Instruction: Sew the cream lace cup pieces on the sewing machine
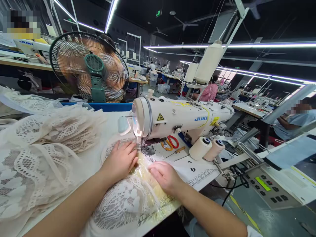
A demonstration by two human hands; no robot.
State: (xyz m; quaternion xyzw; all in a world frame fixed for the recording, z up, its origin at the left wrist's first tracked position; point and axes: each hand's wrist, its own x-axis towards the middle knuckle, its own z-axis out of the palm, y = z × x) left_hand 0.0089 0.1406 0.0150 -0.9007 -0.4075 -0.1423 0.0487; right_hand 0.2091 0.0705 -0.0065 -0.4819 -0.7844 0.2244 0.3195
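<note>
A white JUKI sewing machine (177,120) stands on the table, its needle end lit at the left. A piece of cream lace fabric (128,200) lies under the needle and spreads toward me. My left hand (120,161) rests flat on the lace just left of the presser foot, fingers apart. My right hand (164,176) presses the lace's edge just right of the seam line, fingers curled down on it. Both hands hold the lace against the table.
A heap of lace pieces (44,154) covers the table's left. A green fan (90,67) spins behind. Red-handled scissors (171,142) and two thread cones (207,148) lie behind the machine arm. A control panel (265,186) sits right. Other people work at far tables.
</note>
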